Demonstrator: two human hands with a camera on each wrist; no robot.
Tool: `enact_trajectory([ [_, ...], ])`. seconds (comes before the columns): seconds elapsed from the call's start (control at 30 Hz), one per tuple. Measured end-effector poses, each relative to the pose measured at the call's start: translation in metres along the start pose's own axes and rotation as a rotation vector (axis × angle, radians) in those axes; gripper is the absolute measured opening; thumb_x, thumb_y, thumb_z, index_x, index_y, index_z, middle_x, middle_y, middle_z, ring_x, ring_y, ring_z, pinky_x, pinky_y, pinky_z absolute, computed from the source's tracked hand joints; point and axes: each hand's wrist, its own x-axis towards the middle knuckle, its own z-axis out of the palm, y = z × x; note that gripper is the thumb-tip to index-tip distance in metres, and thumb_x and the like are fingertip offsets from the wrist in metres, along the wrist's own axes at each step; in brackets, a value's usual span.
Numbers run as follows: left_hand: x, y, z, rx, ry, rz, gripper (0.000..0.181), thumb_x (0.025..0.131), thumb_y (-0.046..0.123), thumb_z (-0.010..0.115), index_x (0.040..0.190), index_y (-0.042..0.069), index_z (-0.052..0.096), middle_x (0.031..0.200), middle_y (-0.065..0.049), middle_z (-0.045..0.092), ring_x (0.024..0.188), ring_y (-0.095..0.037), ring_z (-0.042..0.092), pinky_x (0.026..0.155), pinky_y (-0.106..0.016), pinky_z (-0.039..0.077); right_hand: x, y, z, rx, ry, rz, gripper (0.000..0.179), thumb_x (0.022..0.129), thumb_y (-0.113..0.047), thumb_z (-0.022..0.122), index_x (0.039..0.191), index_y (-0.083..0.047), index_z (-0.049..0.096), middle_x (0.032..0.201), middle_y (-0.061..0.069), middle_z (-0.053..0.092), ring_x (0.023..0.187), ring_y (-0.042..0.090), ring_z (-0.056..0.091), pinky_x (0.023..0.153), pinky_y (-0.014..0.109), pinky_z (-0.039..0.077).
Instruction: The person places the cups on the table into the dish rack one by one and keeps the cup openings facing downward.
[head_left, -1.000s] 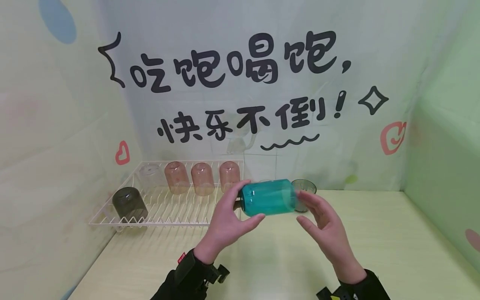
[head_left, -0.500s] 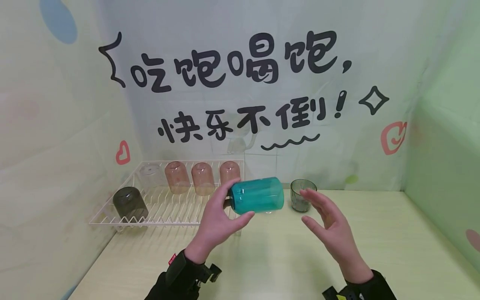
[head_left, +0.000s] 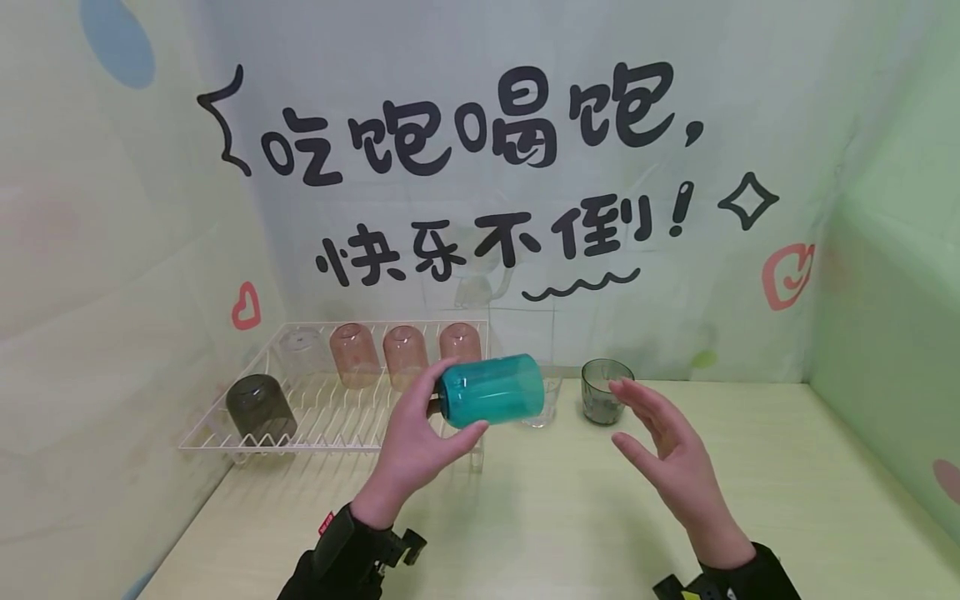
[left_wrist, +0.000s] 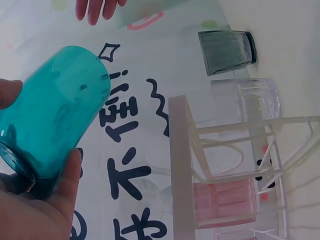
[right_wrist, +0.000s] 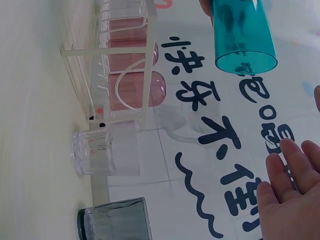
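My left hand grips a teal drinking glass near its base and holds it sideways above the table, mouth toward the right. In the left wrist view, thumb and fingers lie on opposite sides of the glass. Apart from it on the right, my right hand is raised with relaxed fingers and holds nothing. The right wrist view shows the open rim of the teal glass away from that hand's fingers.
A white wire rack at the left carries upside-down glasses: several pink ones, a clear one and a dark grey one. A grey-green glass stands upright on the table, beside a partly hidden clear glass.
My left hand has moved left with the teal glass, away from my right hand, which has drawn slightly right. The clear and grey-green glasses behind show more now.
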Motion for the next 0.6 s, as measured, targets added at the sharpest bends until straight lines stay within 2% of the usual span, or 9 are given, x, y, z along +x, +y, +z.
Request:
enact_trajectory([
  [0.27, 0.000, -0.008, -0.011, 0.032, 0.033, 0.014, 0.073, 0.068, 0.044, 0.073, 0.130, 0.030, 0.037, 0.121, 0.005, 0.046, 0.105, -0.019, 0.049, 0.079, -0.030, 0.047, -0.001, 0.004, -0.004, 0.000, -0.009, -0.004, 0.058, 0.081, -0.002, 0.060, 0.134, -0.012, 0.038, 0.133, 0.008, 0.044, 0.123, 0.018, 0.037, 0.102, 0.028, 0.024],
  [0.6, -0.002, -0.016, -0.026, 0.074, 0.060, -0.009, 0.072, 0.067, 0.044, 0.074, 0.129, 0.030, 0.039, 0.119, 0.004, 0.047, 0.103, -0.020, 0.049, 0.077, -0.031, 0.047, -0.002, 0.011, -0.009, -0.062, 0.001, -0.020, 0.059, 0.081, -0.004, 0.060, 0.135, -0.013, 0.038, 0.133, 0.010, 0.044, 0.122, 0.015, 0.038, 0.101, 0.024, 0.026],
])
